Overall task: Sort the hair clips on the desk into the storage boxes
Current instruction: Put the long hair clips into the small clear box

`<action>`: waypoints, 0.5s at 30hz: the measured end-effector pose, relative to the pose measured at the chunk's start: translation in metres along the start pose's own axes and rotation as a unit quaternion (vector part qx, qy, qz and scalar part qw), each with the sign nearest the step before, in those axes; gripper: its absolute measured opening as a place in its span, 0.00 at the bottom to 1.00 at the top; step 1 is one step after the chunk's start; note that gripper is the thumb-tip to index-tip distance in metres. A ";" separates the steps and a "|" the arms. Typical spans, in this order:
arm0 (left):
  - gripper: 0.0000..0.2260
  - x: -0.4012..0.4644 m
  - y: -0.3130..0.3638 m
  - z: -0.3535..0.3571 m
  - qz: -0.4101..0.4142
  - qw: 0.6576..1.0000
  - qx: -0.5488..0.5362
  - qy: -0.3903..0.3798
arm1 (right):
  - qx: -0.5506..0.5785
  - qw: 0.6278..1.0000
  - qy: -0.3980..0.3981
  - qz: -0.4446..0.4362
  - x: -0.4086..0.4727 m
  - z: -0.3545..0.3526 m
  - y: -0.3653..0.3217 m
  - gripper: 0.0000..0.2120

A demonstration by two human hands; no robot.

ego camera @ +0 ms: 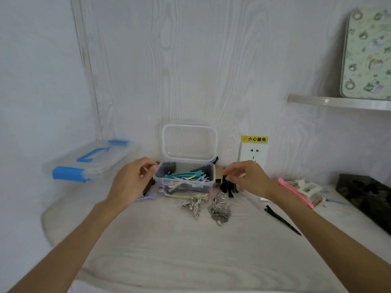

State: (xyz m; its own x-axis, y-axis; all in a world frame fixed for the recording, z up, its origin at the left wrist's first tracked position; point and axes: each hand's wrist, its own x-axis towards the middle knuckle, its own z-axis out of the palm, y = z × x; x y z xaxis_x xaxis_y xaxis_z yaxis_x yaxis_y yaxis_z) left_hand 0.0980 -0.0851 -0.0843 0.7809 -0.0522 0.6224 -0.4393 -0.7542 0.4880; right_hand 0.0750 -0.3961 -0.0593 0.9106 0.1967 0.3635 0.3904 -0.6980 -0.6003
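Desk (190, 250) of pale wood grain carried a clear lidded storage box with blue latches (88, 160) far left, and a small clear open box (184, 176) of clips centrally. Silver metal butterfly clips (219, 208) lay before it. The left hand (131, 180) curled at its left edge; whether it gripped was unclear. The right hand (247, 178) pinched a black clip (227, 188).

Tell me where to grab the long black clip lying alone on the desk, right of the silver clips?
Judging by its pose, pinch the long black clip at its wider far-left end, coming from above with the right hand. It lies flat and diagonal, tapering to a thin point toward the near right, with bare desk around it, so fingers can likely close across its width.
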 end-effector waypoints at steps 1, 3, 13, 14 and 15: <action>0.04 -0.012 -0.004 -0.002 -0.020 1.000 0.013 0.002 | -0.002 1.000 -0.001 0.002 -0.004 0.002 0.001 0.09; 0.05 -0.035 -0.013 -0.001 -0.062 0.996 0.052 -0.034 | -0.002 1.000 0.008 0.009 -0.014 0.006 0.005 0.10; 0.06 -0.072 -0.012 0.001 -0.071 0.984 0.156 -0.046 | -0.143 0.968 -0.030 0.205 -0.098 -0.021 0.062 0.31; 0.05 -0.073 -0.011 0.000 -0.063 0.984 0.160 -0.047 | -0.179 0.958 -0.044 0.219 -0.103 -0.021 0.066 0.34; 0.05 -0.073 -0.009 0.000 -0.047 0.984 0.164 -0.043 | -0.205 0.951 -0.039 0.229 -0.108 -0.020 0.068 0.33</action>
State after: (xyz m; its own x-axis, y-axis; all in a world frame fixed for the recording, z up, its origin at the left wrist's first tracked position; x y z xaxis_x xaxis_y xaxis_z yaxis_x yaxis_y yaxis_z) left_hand 0.0446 -0.0747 -0.1345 0.8518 -0.0160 0.5236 -0.2073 -0.9283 0.3088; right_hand 0.0009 -0.4788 -0.1246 0.9859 -0.1528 0.0680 -0.1198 -0.9291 -0.3500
